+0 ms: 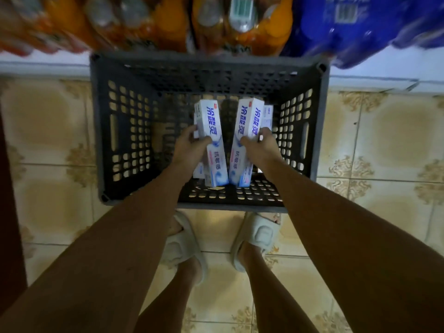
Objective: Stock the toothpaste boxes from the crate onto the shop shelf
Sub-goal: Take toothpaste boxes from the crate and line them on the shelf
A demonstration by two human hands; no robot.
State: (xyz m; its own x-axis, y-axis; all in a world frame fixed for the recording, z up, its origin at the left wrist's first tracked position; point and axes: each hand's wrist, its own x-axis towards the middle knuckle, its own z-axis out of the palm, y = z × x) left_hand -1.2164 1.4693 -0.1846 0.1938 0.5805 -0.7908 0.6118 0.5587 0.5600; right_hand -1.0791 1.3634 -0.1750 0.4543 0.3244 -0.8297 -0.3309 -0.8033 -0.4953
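Nearest the camera, two feet in pale slippers (254,236) stand on patterned beige floor tiles (48,140). Beyond them, both bare arms reach down into a dark perforated plastic crate (125,140) resting on the floor.

The left hand (189,146) grasps a bundle of toothpaste boxes (212,140), fingers curled round the stack. The right hand (260,146) grasps a second bundle (246,138) likewise. Both bundles sit inside the crate, near its centre, long axes running roughly 6 to 12 o'clock, just beside each other.

The boxes are long, white, with blue wave graphics. Large blue Chinese characters read 冷酸灵; smaller text reads 抗敏感.

At 12 o'clock past the crate: blurred orange bottles (168,22); at 1 o'clock, blue packs (360,27), writing illegible.
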